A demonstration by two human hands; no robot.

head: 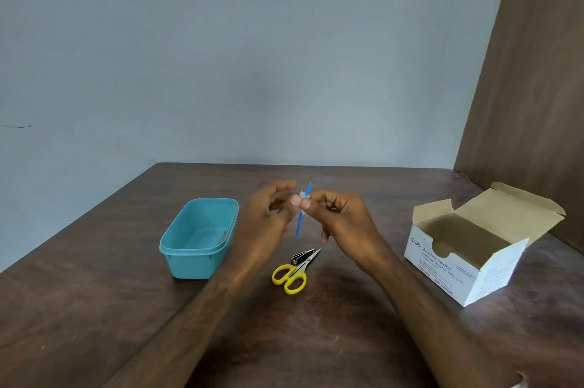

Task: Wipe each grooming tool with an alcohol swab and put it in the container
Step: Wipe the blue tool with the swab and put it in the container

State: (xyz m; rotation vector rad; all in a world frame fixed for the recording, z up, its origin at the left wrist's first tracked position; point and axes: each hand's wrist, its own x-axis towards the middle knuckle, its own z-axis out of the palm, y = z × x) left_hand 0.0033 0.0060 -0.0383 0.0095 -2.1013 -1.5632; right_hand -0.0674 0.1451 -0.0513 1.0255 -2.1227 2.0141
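Blue thin grooming stick [300,223] is upright, slightly tilted, held up over the tabletop [94,308] between your two hands, mid-frame. White alcohol swab [304,195] sits against the stick near its upper part, pinched there. Your right hand [335,213] has thumb and fingers curled in on the swab and stick, thumb tip touching the white pad. Your left hand [268,210] meets it from the other side, thumb tip pressed at the same spot, the other fingers arched loosely above; cannot tell exactly whether it grips the stick or only the swab, but it is pinching at that point. Lower end of the stick hangs free between both wrists, off the surface. Just below the hands, yellow-handled scissors [292,273] lie flat on the tabletop, blades pointing away to the right, with a dark metal nail clipper [301,257] lying against the blades, touching them. Teal plastic container [199,239] stands to the left of your left forearm, lid off, something thin and pale at its inner right wall, too small to tell. Open cardboard box of alcohol swabs [467,248] stands well to the right, flaps up, printed side toward you. Grey-blue wall [221,55] behind, brown wood panel [537,87] at the right.
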